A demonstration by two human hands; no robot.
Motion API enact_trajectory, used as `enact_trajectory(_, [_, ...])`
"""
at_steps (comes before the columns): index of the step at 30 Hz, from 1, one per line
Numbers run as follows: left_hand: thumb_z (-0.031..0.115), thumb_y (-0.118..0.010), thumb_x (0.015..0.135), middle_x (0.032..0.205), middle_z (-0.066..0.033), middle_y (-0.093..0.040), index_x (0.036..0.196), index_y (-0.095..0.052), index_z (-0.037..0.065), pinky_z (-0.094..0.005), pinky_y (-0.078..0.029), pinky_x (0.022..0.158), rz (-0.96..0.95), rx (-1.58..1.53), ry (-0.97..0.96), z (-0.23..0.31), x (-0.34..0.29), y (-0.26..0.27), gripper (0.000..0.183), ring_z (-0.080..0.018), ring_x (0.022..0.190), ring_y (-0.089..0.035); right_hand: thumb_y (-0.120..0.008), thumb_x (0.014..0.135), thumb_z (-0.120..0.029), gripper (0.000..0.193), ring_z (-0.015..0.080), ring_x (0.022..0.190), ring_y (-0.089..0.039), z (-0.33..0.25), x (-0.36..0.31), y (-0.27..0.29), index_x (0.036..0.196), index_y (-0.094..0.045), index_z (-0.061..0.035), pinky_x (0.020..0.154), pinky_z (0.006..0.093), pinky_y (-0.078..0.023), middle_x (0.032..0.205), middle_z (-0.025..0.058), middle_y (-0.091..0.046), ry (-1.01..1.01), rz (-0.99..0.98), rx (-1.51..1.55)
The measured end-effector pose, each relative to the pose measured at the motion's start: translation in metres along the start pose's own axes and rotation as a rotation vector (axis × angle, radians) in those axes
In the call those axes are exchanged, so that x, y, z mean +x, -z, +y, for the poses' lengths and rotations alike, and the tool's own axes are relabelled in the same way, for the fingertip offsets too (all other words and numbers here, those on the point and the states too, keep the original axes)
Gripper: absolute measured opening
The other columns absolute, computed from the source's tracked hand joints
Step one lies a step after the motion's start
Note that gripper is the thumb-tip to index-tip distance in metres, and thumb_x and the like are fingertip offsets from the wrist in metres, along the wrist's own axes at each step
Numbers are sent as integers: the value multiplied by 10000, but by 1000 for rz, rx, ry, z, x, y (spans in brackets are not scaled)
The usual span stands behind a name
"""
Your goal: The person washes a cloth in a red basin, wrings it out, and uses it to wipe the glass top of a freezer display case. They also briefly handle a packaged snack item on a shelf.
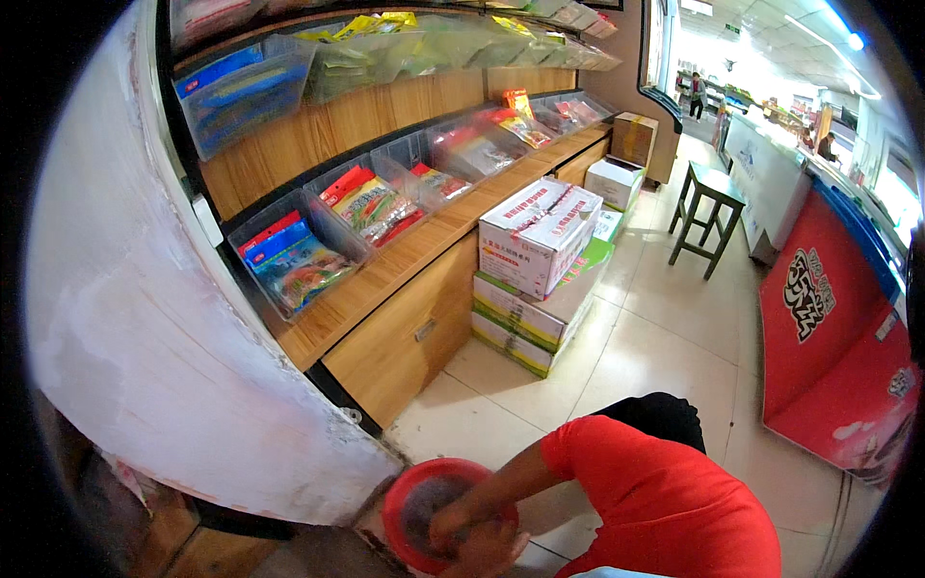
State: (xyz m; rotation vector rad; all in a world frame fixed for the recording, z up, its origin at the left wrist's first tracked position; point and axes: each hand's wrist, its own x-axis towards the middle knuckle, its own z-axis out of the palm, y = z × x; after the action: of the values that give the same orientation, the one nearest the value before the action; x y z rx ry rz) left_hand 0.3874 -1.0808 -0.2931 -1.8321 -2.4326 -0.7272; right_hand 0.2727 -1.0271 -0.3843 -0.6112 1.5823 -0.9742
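Observation:
A red plastic basin stands on the floor at the bottom centre, beside the white panel. What lies inside it looks greyish and blurred. My right arm, in a short red sleeve, reaches down from the right into the basin. There my right hand is curled, and whatever it may hold is hidden. Close beside it, over the basin's near rim, is my left hand, somewhat blurred, its visible fingers stretched apart. The picture's lower edge cuts off part of it. Beyond the sleeve a dark rounded shape shows.
Wooden shelving with clear bins of packaged goods runs along the left. Stacked cartons stand before it on the tiled floor. A dark stool and a red freezer are to the right. People appear far off.

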Motion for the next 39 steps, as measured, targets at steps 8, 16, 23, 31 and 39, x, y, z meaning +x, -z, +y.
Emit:
enact_trajectory(8, [173,-568,857,1034,-202,-606,1134,-587,59,-463,-472,836,-110,36,30,2,1,-49,300,-316,920,-603,-531,832,-223,252,263,792,-626,0,5,-6,957,-643,-36,712,401,-508,867,128,-646,48,20,-520])
enact_trajectory(16, [352,-443,935,1080,-210,-607,1211,-529,-4,-467,-460,844,93,-208,445,-9,18,-129,458,-352,945,-597,-537,785,-179,232,312,782,-647,24,11,-23,872,-677,-16,709,438,-519,862,173,-662,74,30,-778])
enact_trajectory(23, [156,-501,839,1043,-168,-642,990,-663,3,-417,-477,849,3,303,315,-14,2,-155,269,-311,956,-618,-541,744,-141,224,354,774,-666,47,12,-44,798,-706,1,707,471,-530,858,212,-677,54,-2,-923])
enact_trajectory(31, [105,-451,862,1077,-166,-623,1077,-619,18,-378,-439,900,11,-57,501,-26,5,-183,286,-267,1030,-586,-572,724,-165,263,358,867,-669,-12,-15,-44,882,-714,-10,736,451,-534,928,223,-673,-217,-64,-801])
enact_trajectory(39, [108,-442,875,1104,-165,-608,1106,-605,35,-373,-435,911,28,-391,636,-38,10,-139,293,-259,1047,-576,-615,727,-219,279,342,920,-660,-25,-19,-42,911,-714,-33,780,448,-525,960,208,-675,-242,11,-801])
